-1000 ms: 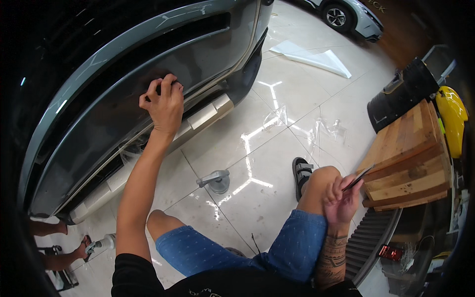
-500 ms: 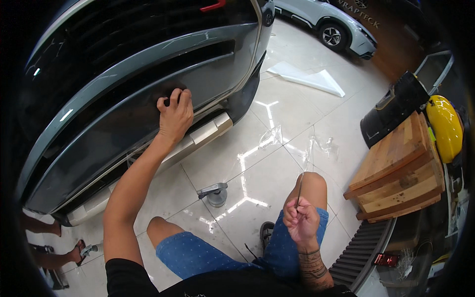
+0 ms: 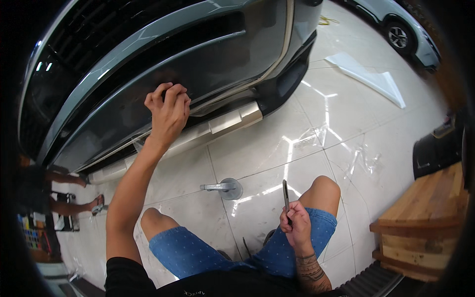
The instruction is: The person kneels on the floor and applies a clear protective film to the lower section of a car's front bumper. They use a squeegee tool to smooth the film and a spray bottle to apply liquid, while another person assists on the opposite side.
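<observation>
My left hand rests against the dark lower panel of a car, fingers bent and curled in, the thumb side hidden. Whatever those fingers pinch, if anything, cannot be made out. Above my right knee, my right hand is closed round a slim, dark cutter knife, its tip pointing up and away from me. A pale metallic trim piece runs along the car's bottom edge, below my left hand. A grey suction-cup lifter stands on the floor between my knees and the car.
Crumpled clear film and a folded white sheet lie on the tiled floor. Wooden boxes and a black case stand at right. Another person's leg shows at far left. A light-coloured car is parked beyond.
The view has swung, shifting the floor things rightward. My right hand has turned the knife more upright. My left hand stays at the panel, its fingers slightly more spread.
</observation>
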Demonstrator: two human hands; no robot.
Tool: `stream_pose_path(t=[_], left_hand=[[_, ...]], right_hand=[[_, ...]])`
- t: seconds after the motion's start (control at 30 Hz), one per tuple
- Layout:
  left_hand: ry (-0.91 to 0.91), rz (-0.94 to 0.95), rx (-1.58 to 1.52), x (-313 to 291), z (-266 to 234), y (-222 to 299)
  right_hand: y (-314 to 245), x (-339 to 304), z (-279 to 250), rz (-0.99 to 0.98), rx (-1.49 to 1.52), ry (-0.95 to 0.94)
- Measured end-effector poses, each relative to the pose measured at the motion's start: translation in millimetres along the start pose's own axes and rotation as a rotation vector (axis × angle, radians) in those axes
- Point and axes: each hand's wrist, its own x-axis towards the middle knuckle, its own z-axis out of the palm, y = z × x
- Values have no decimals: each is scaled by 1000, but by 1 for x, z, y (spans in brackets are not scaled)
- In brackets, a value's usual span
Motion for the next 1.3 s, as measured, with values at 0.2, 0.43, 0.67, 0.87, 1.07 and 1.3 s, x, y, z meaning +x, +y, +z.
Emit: stream_pose_path(t=[0.2, 0.43, 0.67, 0.87, 1.07, 1.3], left_hand=[[-37, -254, -65, -17, -11, 34], [35, -426, 153, 11, 11, 45], [48, -275, 194, 13, 11, 37], [33, -71, 171, 6, 7, 19], [-11, 25, 208, 6, 6, 9], [72, -377, 171, 5, 8, 38]], right_hand=[[-27, 33, -23, -61, -137, -88], [-39, 80, -63, 39, -183, -148], [-41, 104, -83, 169, 3, -122], [-42, 110, -90, 181, 48, -111], [-48, 106, -84, 108, 44, -40], [-57, 114, -90, 59, -36, 9]])
